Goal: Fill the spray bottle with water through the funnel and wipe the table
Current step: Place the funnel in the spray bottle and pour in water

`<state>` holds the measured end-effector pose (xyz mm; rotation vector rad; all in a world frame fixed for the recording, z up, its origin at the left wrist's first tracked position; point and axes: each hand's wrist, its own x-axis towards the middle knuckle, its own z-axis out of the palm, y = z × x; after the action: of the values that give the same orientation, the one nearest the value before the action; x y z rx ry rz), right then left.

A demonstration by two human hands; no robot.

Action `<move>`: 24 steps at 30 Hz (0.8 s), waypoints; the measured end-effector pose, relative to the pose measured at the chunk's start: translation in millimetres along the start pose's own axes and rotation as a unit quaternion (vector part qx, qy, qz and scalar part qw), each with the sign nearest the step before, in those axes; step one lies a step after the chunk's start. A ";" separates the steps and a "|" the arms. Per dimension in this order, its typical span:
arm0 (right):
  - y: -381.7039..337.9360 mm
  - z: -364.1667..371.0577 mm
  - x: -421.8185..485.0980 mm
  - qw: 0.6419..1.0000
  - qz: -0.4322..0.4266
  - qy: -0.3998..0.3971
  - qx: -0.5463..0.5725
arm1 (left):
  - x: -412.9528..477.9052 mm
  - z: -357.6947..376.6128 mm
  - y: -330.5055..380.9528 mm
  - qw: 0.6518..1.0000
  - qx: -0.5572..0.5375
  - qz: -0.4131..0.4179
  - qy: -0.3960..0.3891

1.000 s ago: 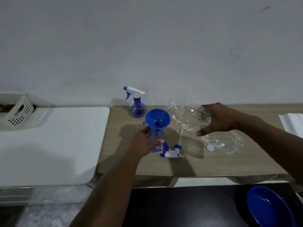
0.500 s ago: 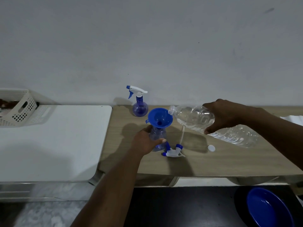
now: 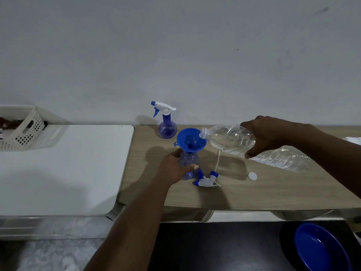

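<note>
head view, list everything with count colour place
wooden table: 1, tan, centre
open spray bottle: 1, purple, on wooden table
funnel: 1, blue, in open spray bottle's neck
water bottle: 1, clear, tilted, mouth at funnel rim
spray head: 1, white and blue, beside open spray bottle
cap: 1, white, on wooden table
second spray bottle: 1, purple, by wall
white table: 1, left
basket: 1, white, far left
bowl: 1, blue, lower right
left hand: grip on open spray bottle
right hand: grip on water bottle

The funnel (image 3: 191,139) sits in the spray bottle (image 3: 188,162) near the table's (image 3: 273,192) left edge. A second sprayer (image 3: 167,128) stands behind it by the back edge. The trigger head (image 3: 207,181) and cap (image 3: 252,176) lie to its right, and the water bottle (image 3: 234,140) overhangs the funnel's right rim.
</note>
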<state>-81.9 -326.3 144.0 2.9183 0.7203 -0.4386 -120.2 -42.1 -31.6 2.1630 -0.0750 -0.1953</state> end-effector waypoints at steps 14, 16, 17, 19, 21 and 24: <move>-0.8 -6.4 0.4 1.000 -0.005 0.000 -0.026 | 0.1 -0.1 -0.5 1.000 -0.004 0.001 0.002; 0.1 -5.9 1.0 1.000 -0.007 0.003 -0.027 | 0.0 -0.1 -0.4 1.000 0.002 0.004 0.003; 0.3 -5.9 1.3 1.000 -0.007 0.003 -0.028 | -0.4 -0.3 0.1 1.000 0.004 0.006 0.003; 0.3 -6.4 1.5 1.000 -0.007 0.004 -0.030 | -1.1 -1.1 1.0 1.000 -0.003 0.005 0.003; 0.1 -7.0 1.6 0.999 -0.005 0.005 -0.032 | -0.8 -1.3 0.7 1.000 -0.009 0.004 0.002; 0.4 -7.9 1.7 0.999 -0.006 0.003 -0.037 | 0.1 -0.7 -0.2 1.000 -0.008 0.005 -0.002</move>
<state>-78.3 -324.6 151.0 2.8481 0.7388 -0.3959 -120.0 -41.4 -31.4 2.1468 -0.0868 -0.1939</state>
